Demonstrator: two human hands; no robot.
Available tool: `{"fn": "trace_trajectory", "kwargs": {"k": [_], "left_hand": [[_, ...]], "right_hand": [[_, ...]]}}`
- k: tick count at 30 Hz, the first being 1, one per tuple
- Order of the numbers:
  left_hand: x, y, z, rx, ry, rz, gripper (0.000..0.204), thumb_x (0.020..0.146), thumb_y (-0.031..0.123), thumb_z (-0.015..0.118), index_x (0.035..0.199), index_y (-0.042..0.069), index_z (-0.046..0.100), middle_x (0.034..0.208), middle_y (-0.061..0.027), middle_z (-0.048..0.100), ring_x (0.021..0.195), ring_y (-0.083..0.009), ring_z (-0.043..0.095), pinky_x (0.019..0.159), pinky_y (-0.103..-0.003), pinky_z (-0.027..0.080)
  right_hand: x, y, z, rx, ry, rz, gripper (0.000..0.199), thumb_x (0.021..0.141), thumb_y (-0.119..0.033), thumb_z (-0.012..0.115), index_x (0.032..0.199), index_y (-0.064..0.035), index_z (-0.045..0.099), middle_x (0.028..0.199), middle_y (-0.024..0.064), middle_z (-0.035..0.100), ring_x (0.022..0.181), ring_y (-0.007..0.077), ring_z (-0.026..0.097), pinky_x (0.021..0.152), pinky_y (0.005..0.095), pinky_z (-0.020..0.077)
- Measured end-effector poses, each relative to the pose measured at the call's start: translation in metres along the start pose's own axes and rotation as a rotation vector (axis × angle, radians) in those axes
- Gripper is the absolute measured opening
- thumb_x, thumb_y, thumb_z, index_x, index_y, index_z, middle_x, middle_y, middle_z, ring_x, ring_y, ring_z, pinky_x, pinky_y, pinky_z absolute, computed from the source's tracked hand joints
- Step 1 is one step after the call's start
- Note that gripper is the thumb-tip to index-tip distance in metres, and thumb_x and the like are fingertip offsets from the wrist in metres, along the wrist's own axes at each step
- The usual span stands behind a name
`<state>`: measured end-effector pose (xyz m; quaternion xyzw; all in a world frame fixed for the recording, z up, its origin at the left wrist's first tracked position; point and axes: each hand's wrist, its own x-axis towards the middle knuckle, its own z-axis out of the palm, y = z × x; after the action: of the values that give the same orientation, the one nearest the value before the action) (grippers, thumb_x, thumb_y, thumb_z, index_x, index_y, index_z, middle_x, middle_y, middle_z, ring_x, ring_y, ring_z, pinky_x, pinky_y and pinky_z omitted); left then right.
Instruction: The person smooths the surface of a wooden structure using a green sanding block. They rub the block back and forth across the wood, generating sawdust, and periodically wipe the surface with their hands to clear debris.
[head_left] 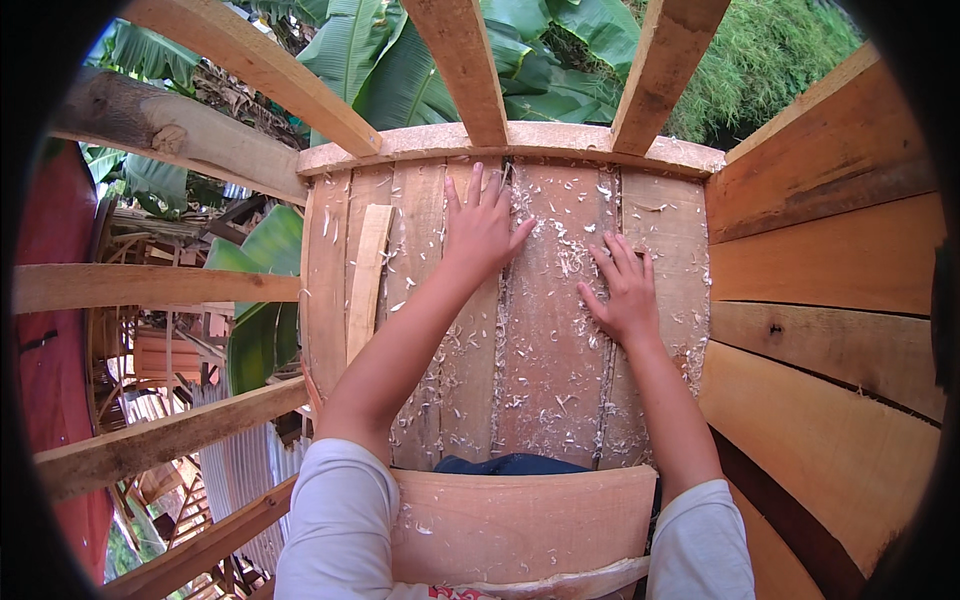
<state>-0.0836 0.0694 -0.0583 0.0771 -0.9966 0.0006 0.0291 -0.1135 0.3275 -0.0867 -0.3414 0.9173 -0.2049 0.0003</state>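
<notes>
Both hands rest on a floor of wooden planks (550,390) strewn with curled wood shavings (570,255). My left hand (480,225) lies palm down near the far edge, its fingers spread over the joint between planks. Lower and to the right, my right hand (626,290) is flat on the boards with thumb and fingers apart. Neither hand holds anything. A loose pale wooden strip (368,275) lies lengthwise on the planks, left of my left forearm. Closer to me, a wide smooth board (520,525) stretches between my two arms.
A wooden rail (560,140) borders the far edge, with upright posts (460,65) rising from it. Spaced slats (150,287) line the left side; a wall of boards (830,255) closes the right. Beyond are banana leaves (380,60), corrugated sheets (245,490) and a red panel (55,350).
</notes>
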Motion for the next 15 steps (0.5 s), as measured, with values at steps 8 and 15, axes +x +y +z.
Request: {"fn": "trace_trajectory", "kwargs": {"k": [8, 15], "left_hand": [[0.002, -0.013, 0.003, -0.235, 0.064, 0.057, 0.072, 0.093, 0.047, 0.057, 0.148, 0.005, 0.039, 0.153, -0.0164, 0.039, 0.149, -0.0351, 0.024, 0.118, -0.065, 0.011], [0.006, -0.008, 0.009, -0.342, 0.184, 0.096, 0.071, 0.093, 0.041, 0.061, 0.148, 0.004, 0.035, 0.144, -0.0181, 0.049, 0.144, -0.0345, 0.035, 0.120, -0.057, 0.014]], "right_hand": [[-0.001, 0.000, 0.001, -0.001, 0.004, 0.009, 0.059, 0.088, -0.041, 0.066, 0.140, -0.0168, 0.054, 0.152, 0.0102, 0.044, 0.144, 0.0259, 0.037, 0.118, 0.0545, 0.0223], [0.000, -0.002, -0.003, 0.003, -0.004, 0.006, 0.059, 0.087, -0.041, 0.066, 0.139, -0.0168, 0.054, 0.152, 0.0096, 0.044, 0.144, 0.0255, 0.037, 0.118, 0.0549, 0.0222]]}}
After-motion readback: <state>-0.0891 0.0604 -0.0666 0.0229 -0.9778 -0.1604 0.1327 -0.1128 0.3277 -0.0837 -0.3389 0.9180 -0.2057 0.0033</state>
